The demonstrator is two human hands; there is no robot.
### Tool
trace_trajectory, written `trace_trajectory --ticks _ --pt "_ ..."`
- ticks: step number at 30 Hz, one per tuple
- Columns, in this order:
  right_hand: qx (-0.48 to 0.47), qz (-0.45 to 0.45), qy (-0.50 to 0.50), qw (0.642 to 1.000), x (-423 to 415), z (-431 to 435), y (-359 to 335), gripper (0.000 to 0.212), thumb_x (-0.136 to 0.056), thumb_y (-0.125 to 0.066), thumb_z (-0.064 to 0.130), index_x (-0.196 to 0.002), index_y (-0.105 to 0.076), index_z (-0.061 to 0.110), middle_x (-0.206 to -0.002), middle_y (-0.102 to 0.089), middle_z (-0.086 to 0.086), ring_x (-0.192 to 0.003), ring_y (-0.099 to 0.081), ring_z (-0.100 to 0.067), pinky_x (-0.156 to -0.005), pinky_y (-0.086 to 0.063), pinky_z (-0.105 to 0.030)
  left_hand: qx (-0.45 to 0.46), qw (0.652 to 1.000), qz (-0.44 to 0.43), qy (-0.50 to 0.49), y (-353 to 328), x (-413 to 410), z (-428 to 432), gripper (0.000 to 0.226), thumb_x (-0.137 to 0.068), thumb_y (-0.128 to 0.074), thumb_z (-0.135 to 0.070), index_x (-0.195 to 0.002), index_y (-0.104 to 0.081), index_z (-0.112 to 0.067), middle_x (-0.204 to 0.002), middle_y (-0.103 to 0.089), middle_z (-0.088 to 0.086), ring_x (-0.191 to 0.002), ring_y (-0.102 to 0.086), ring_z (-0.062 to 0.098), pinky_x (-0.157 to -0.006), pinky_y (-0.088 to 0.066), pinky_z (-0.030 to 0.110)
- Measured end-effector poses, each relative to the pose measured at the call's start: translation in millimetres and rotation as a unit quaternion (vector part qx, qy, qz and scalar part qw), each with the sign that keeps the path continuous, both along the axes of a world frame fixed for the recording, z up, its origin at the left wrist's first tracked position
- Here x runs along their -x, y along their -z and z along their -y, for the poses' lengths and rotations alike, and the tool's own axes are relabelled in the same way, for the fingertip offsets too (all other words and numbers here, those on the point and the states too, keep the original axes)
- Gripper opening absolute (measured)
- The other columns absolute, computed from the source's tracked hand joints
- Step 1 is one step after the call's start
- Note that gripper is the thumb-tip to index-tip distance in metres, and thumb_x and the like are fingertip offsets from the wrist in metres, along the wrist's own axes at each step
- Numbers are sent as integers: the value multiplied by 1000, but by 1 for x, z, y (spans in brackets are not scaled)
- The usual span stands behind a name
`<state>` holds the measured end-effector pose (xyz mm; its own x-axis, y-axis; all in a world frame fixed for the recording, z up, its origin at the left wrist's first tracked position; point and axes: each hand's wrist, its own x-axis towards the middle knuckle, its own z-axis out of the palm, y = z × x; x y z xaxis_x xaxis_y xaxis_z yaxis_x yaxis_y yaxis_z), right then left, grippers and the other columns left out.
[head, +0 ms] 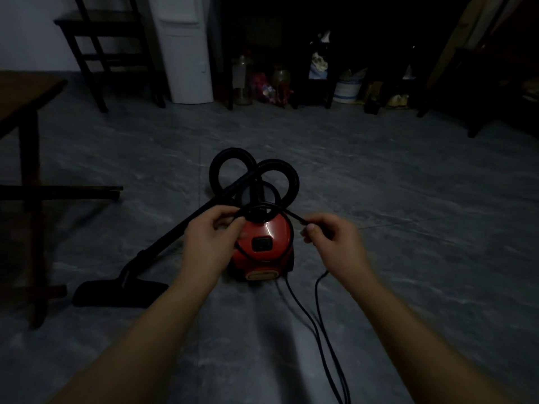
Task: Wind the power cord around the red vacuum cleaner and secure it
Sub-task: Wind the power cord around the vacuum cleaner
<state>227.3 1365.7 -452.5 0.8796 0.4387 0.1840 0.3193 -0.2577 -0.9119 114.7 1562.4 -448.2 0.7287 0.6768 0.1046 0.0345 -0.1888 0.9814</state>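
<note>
Softness is the main quality of the power cord (317, 316): thin, black and light, it probably bends easily but may spring out of its loop when released. One loop lies on top of the red vacuum cleaner (264, 246), which stands on the floor (408, 199) in the middle. The left hand (208, 240) closes its grip on this loop, and the right hand (335, 243) pinches the cord just right of the vacuum. The slack trails near. Holding close to the body, with light tension, seems best.

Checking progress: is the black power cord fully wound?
No, partly: black power cord loops atop the red vacuum cleaner; slack trails on floor.
</note>
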Motion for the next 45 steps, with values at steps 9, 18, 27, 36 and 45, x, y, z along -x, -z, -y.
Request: trace_trajectory --ticks 9,18,27,36,45 --pt "74 47 -23 996 0 -3 -1 24 -94 -63 11 -92 -75 32 -86 -74 11 -82 -71 -8 -82 -61 -40 -273 961 -43 27 0 14 -9 39 -87 -72 -22 -125 -64 -28 -102 -70 -13 -95 -68 6 -88 -57 32" --pt "108 69 -57 990 8 -18 -4 18 -93 -66 16 -103 -77 27 -90 -75 13 -88 -69 -2 -83 -58 -31 -430 901 -15 60 -8 20 -17 36 -85 -73 -14 -120 -69 -14 -112 -74 3 -99 -70 18 -88 -56 31" --pt "62 44 -56 996 11 -19 -7 20 -92 -67 13 -99 -78 28 -93 -76 15 -92 -70 0 -87 -58 -29 -370 925 0 91 -3 11 -2 39 -85 -67 -29 -122 -68 -17 -116 -71 -2 -106 -67 12 -91 -55 39" --pt "61 27 -67 996 13 -20 -4 18 -91 -64 21 -99 -77 30 -93 -76 12 -92 -71 -5 -88 -59 -44 -283 955 -16 84 -8 9 10 21 -83 -75 -25 -104 -76 -22 -98 -75 -10 -92 -68 1 -85 -56 33" --pt "24 -22 -39 999 9 -16 -3 14 -95 -62 26 -101 -74 30 -95 -76 11 -95 -70 -4 -90 -58 -39 46 999 3 -8 -15 0 14 8 -81 -79 -15 -88 -76 -16 -87 -76 4 -87 -73 21 -87 -59 42"
